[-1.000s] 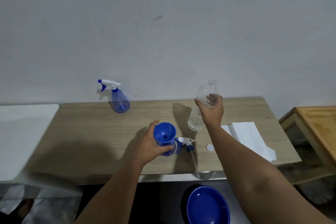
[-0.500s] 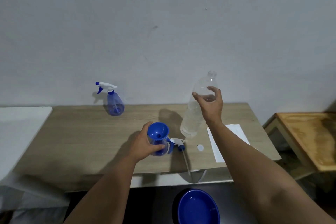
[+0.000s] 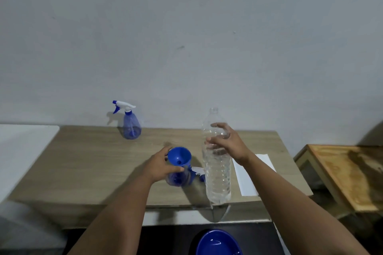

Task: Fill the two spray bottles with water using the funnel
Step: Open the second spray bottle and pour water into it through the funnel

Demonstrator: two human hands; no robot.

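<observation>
- Change vs. half a second earlier: the water bottle (image 3: 216, 163) has been brought in nearer the camera and turned upright, mouth up; before, it was tilted with its base towards the funnel (image 3: 179, 156). It is uncapped. No water is going into the funnel yet.
- Reading: pour not begun — the bottle must tip over the funnel next.
- Right hand (image 3: 224, 144): fingers and thumb wrapped round the bottle's upper half; forearm reaches in from lower right.
- Left hand (image 3: 160, 164): clasped on the near spray bottle (image 3: 178, 179) at its neck, steadying it on the wooden table (image 3: 87, 163). The funnel sits in its mouth.
- Its trigger head (image 3: 198, 173) lies on the table just beside it, partly behind the water bottle.
- Second spray bottle (image 3: 130, 124): head on, at the back edge, well apart — fill level unclear.
</observation>
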